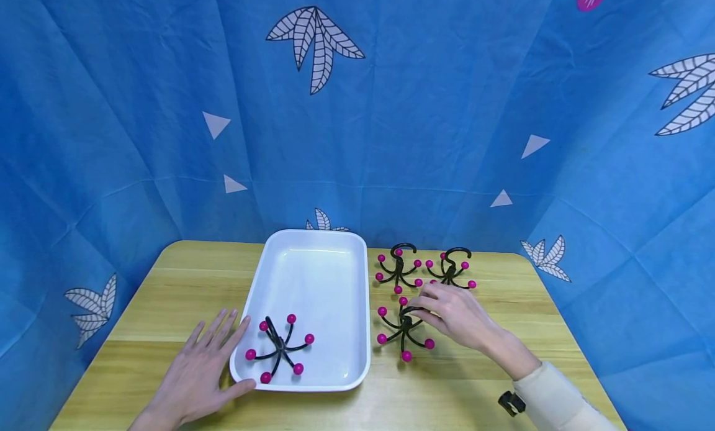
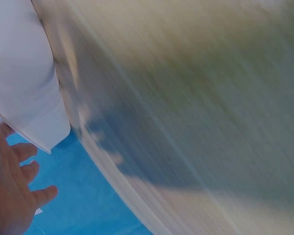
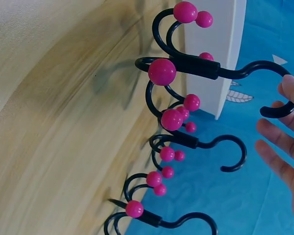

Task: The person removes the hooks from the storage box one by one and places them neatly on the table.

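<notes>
My right hand [image 1: 455, 313] pinches the curved top of a black multi-arm hanging hook [image 1: 406, 323] with pink ball tips, its thumb and finger on the bend. In the right wrist view this hook [image 3: 196, 67] is nearest, its arms close over the wooden table. My left hand [image 1: 195, 375] lies beside the white tray [image 1: 329, 282], fingers straight and spread, thumb at the near left corner. Inside the tray, near its front left, sits a matching hook [image 1: 281, 348]. The left wrist view shows the left fingers [image 2: 29, 171] by the tray wall [image 2: 24, 63].
Two more such hooks, one behind the held one [image 1: 399, 269] and one to its right [image 1: 449, 272], stand upright near the table's back edge. The wooden table [image 1: 206, 276] meets a blue patterned cloth [image 1: 447, 108] behind and at both sides.
</notes>
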`<state>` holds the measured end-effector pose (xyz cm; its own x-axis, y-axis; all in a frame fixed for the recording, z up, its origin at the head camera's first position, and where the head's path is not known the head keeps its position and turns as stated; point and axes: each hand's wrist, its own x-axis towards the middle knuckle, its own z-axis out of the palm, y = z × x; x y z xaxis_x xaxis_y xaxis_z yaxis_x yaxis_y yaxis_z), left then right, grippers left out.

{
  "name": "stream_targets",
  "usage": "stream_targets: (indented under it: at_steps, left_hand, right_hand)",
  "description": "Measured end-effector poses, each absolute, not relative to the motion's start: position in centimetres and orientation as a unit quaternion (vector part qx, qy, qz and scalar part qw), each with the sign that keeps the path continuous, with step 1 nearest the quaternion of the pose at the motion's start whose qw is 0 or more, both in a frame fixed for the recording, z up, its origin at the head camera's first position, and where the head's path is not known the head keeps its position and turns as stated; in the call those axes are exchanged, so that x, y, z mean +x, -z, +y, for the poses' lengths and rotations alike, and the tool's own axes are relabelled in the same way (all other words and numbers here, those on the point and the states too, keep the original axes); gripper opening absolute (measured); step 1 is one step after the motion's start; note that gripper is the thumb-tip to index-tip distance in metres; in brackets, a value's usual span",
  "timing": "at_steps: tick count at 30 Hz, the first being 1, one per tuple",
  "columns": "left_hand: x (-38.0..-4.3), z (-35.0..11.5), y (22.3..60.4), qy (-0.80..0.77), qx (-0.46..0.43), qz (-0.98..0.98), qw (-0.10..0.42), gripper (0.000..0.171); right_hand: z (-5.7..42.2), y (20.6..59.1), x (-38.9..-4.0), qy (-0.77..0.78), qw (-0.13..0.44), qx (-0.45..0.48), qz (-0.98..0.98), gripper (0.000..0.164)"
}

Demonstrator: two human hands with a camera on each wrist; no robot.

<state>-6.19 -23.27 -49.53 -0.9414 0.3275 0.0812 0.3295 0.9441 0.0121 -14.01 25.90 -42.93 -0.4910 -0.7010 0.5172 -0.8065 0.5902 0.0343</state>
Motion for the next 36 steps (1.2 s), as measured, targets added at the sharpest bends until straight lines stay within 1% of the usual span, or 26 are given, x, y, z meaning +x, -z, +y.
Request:
stream_targets:
  at_steps: [18,27,33,36]
  left_hand:
    - [-6.2,-23.4,49.6,0.014,-0.168,-0.985,0.044,0.110]
    - [-6.2,-23.4,49.7,0.016,-0.171,-0.984,0.048,0.110]
    - [-6.2,-23.5,49.7,0.020,-0.170,-0.984,0.045,0.109]
    - [-6.2,-23.4,49.6,0.020,-0.170,-0.984,0.045,0.109]
  right_hand:
    - [25.7,44.1,-14.8,-0.113,0.252,0.434,-0.857,0.021]
    - [25.6,44.1,-14.9,-0.110,0.247,0.430,-0.862,0.022]
    - [25.5,44.2,-15.0,-0.105,0.253,0.426,-0.862,0.024]
    - [25.5,44.2,-15.1,-0.109,0.259,0.427,-0.860,0.021]
